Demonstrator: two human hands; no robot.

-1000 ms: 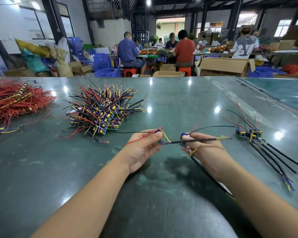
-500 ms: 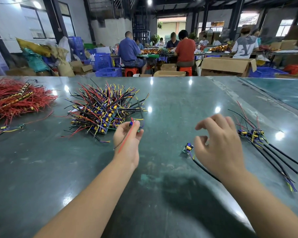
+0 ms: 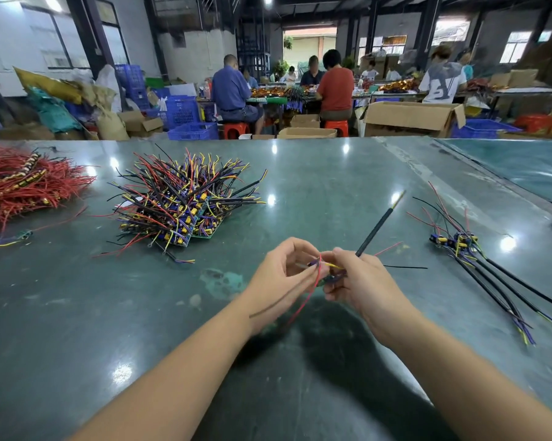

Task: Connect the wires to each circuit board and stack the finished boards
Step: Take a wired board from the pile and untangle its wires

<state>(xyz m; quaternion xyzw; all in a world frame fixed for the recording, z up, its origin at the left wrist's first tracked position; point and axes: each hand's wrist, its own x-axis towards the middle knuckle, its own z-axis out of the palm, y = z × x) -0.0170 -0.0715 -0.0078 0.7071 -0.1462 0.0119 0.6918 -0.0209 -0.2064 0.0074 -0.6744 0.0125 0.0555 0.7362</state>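
My left hand (image 3: 281, 278) and my right hand (image 3: 360, 281) meet above the middle of the green table (image 3: 316, 186). Between them is a small circuit board (image 3: 333, 278) with red, yellow and purple wires. My right hand grips the board, and a black sleeved cable (image 3: 379, 224) sticks up and away from it. My left hand pinches the thin wires at the board; a red wire (image 3: 303, 300) hangs down over my wrist. A pile of wired boards (image 3: 185, 205) lies at the left. A few boards with long black cables (image 3: 465, 249) lie at the right.
A heap of red wires (image 3: 23, 186) covers the far left of the table, with a loose small board (image 3: 25, 233) near it. A thin black wire (image 3: 405, 267) lies just right of my hands. Beyond the table's far edge stand cardboard boxes (image 3: 411, 117), blue crates and seated people.
My left hand came back from the pile with a wired board and red wire. My right hand dropped from mid-air, picked up the board with the black cable, and both hands joined.
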